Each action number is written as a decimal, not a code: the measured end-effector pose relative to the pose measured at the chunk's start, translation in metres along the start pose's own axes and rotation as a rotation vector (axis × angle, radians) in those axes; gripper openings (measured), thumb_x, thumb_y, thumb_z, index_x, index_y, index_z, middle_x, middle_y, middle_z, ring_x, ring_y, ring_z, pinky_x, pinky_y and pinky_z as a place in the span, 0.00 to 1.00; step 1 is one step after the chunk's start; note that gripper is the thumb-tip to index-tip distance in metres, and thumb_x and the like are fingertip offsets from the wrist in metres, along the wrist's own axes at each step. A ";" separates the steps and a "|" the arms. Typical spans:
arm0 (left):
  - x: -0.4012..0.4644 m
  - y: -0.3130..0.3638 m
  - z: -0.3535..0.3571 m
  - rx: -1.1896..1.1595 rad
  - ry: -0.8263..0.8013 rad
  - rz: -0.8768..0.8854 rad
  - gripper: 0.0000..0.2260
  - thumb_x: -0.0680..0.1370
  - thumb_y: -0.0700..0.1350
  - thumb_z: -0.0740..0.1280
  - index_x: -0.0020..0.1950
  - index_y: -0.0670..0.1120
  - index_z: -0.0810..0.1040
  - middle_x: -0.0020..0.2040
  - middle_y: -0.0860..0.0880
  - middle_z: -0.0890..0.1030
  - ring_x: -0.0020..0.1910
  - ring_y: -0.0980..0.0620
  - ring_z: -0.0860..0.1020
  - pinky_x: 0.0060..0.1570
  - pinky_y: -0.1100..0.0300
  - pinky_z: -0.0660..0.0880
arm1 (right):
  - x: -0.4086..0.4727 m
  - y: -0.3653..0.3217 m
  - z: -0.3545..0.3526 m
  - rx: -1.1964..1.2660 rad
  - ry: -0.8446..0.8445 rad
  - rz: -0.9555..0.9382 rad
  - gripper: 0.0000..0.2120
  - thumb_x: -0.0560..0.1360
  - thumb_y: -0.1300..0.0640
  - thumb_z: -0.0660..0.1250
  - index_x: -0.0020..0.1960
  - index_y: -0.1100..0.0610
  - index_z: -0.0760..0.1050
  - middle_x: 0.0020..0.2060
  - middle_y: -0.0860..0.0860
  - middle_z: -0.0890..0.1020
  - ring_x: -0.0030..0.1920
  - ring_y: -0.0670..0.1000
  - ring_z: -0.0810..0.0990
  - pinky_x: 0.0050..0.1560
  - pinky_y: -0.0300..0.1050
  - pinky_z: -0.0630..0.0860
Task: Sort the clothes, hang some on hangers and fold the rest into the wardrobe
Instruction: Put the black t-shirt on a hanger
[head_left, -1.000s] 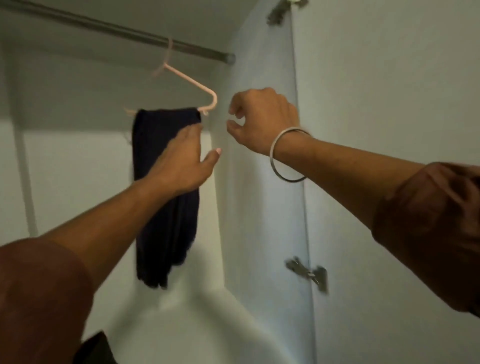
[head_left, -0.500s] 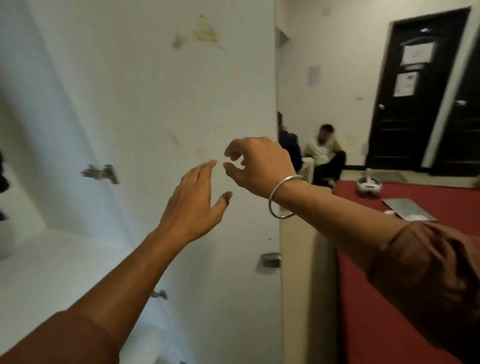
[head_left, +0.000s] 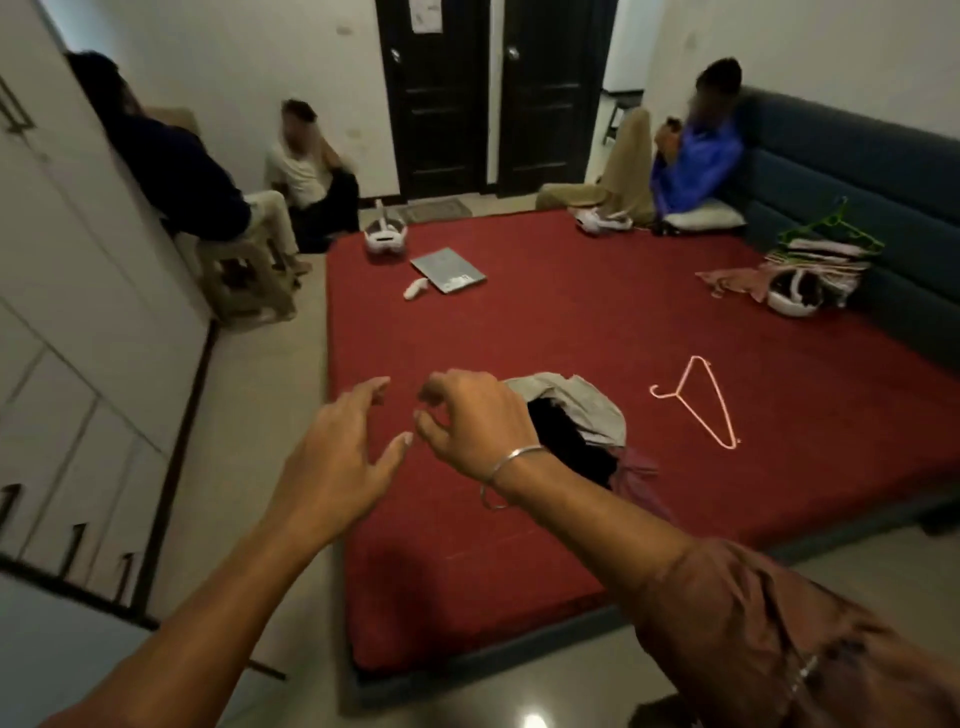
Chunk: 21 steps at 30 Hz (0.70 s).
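- Both hands raised over the near edge of the red mattress (head_left: 519, 322), holding nothing: left hand (head_left: 337, 462) with fingers spread and loosely bent, right hand (head_left: 467, 421) with fingers half curled around air, bangle (head_left: 506, 475) at the wrist.
- Probably held forward like this for reaching the next garment.
- Small pile of clothes (head_left: 576, 421) just behind the right hand: grey piece on top, black below, reddish one at the side.
- Pink hanger (head_left: 696, 405) flat beside the pile, empty, likely ready for the next piece.
- Folded stack (head_left: 821, 262) with green hangers (head_left: 831, 228) far off by the sofa (head_left: 852, 171).
- White wardrobe (head_left: 78, 291) at left, doors seen here shut; inside hidden.
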<state>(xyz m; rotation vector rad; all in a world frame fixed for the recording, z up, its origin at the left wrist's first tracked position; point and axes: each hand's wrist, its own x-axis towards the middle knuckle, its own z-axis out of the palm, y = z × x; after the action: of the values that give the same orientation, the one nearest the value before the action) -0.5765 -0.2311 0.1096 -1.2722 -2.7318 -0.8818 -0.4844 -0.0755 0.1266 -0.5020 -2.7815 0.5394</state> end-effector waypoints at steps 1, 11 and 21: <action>0.010 0.006 0.022 -0.013 -0.028 -0.005 0.29 0.77 0.53 0.73 0.75 0.50 0.69 0.66 0.49 0.80 0.62 0.45 0.79 0.61 0.47 0.77 | -0.001 0.027 0.002 -0.006 -0.015 0.021 0.13 0.78 0.46 0.67 0.59 0.49 0.79 0.52 0.49 0.84 0.54 0.58 0.83 0.47 0.54 0.80; 0.129 0.012 0.243 -0.154 -0.324 -0.111 0.24 0.79 0.56 0.69 0.74 0.55 0.70 0.66 0.54 0.78 0.65 0.50 0.76 0.61 0.49 0.75 | 0.016 0.247 0.084 -0.011 -0.204 0.392 0.15 0.77 0.44 0.67 0.61 0.46 0.78 0.55 0.47 0.83 0.56 0.57 0.82 0.49 0.53 0.79; 0.205 -0.043 0.504 -0.188 -0.628 -0.145 0.20 0.81 0.51 0.68 0.72 0.49 0.73 0.64 0.49 0.80 0.62 0.49 0.79 0.60 0.53 0.76 | 0.033 0.430 0.242 -0.026 -0.377 0.659 0.15 0.78 0.46 0.67 0.64 0.46 0.78 0.59 0.47 0.82 0.59 0.55 0.82 0.53 0.52 0.81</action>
<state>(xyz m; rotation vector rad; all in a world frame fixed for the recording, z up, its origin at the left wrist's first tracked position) -0.6308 0.1381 -0.2893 -1.6371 -3.3164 -0.8867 -0.4697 0.2368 -0.2571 -1.4817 -2.9241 0.7972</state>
